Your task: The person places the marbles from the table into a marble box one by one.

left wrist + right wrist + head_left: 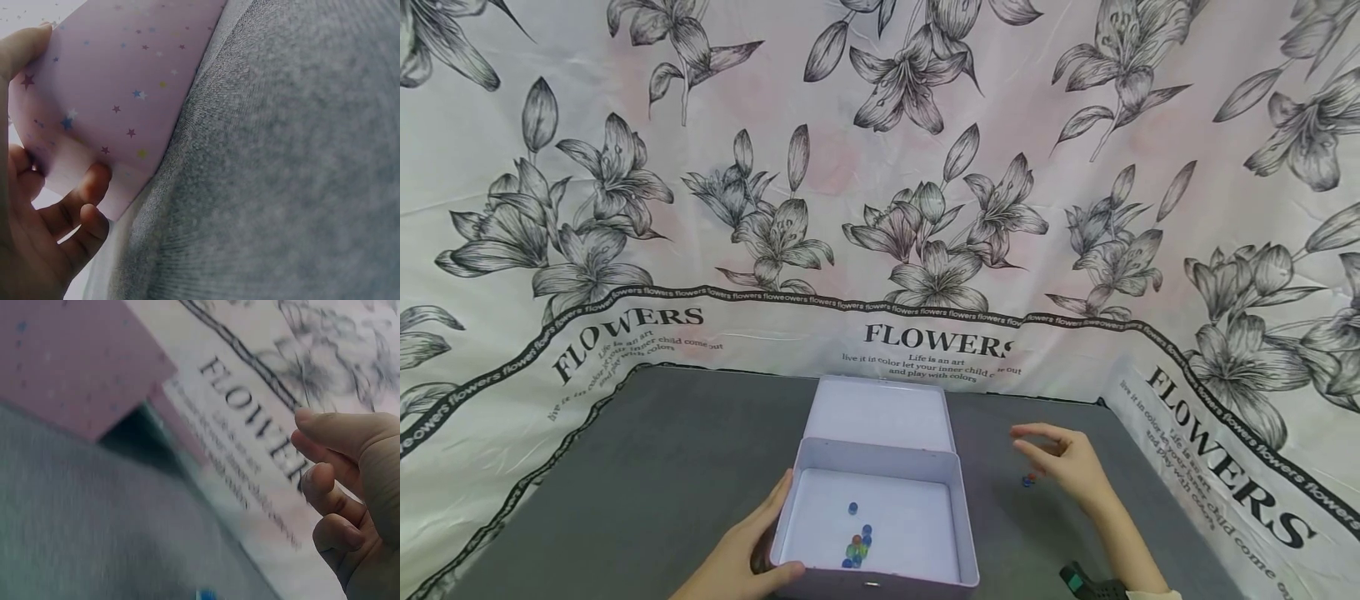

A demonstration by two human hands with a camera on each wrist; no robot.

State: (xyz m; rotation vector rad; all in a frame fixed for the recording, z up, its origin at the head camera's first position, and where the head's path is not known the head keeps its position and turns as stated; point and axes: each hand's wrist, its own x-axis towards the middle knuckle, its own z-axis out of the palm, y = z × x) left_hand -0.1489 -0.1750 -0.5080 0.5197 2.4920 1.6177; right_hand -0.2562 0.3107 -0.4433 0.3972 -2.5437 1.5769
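Observation:
A pale lilac box [880, 587] stands with its lid [880, 412] folded back, and star prints cover its outside in the left wrist view. Inside lie several marbles, among them a lone blue marble [853, 507] above a cluster with a red marble [857, 540] and a green marble [862, 550]. My left hand [748, 546] grips the box's near left corner, thumb at the front rim and fingers against the side. Right of the box, my right hand [1063, 462] hovers with loosely bent fingers, holding nothing visible. Below its fingertips, a few blue and red marbles [1027, 482] lie on the cloth.
Dark grey cloth [685, 467] covers the table on both sides of the box. A white curtain [775, 183] with printed flowers hangs behind and along the sides. A dark band with a green piece [1078, 581] is at my right wrist.

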